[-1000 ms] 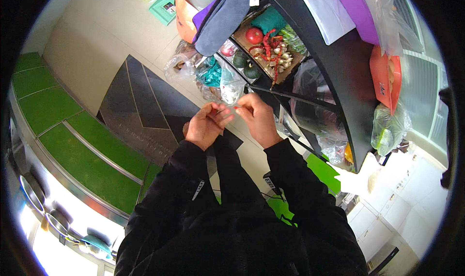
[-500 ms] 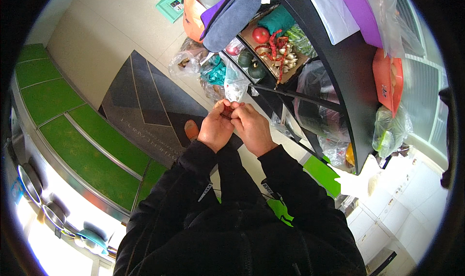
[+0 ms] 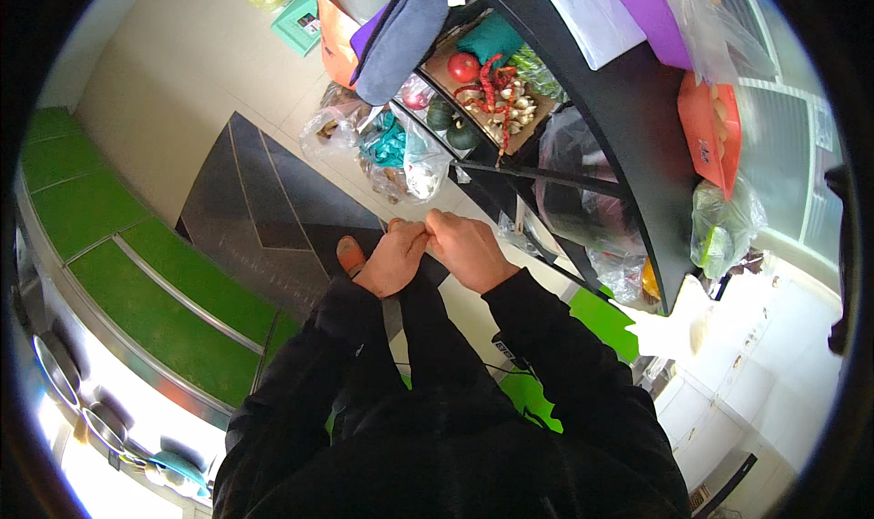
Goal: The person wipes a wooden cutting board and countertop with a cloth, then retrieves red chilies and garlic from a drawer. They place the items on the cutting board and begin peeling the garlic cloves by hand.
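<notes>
My left hand (image 3: 393, 262) and my right hand (image 3: 469, 253) meet in front of my body, closed, with thumbs and fingertips pressed together. Whatever lies between the fingers is hidden now; half a second ago a small dark red thing showed there. Just beyond the hands, plastic bags (image 3: 423, 175) stand by a black shelf rack (image 3: 596, 82). In the rack's top compartment lie a red tomato (image 3: 463, 66), red chillies (image 3: 499, 80), garlic bulbs (image 3: 521, 109) and leafy greens (image 3: 540, 75). Dark green squashes (image 3: 462, 136) sit beside that compartment.
A dark grey mat (image 3: 264, 218) covers part of the tiled floor, left of my orange shoe (image 3: 350, 255). Green-fronted cabinets (image 3: 168, 291) curve along the left, with pans (image 3: 56, 369) at lower left. On the right hang an orange holder (image 3: 713, 141) and a plastic bag (image 3: 724, 228).
Both hands have turned so their backs face up more, and the dark red thing between them has gone out of sight. The view has shifted, moving the shelf slightly left.
</notes>
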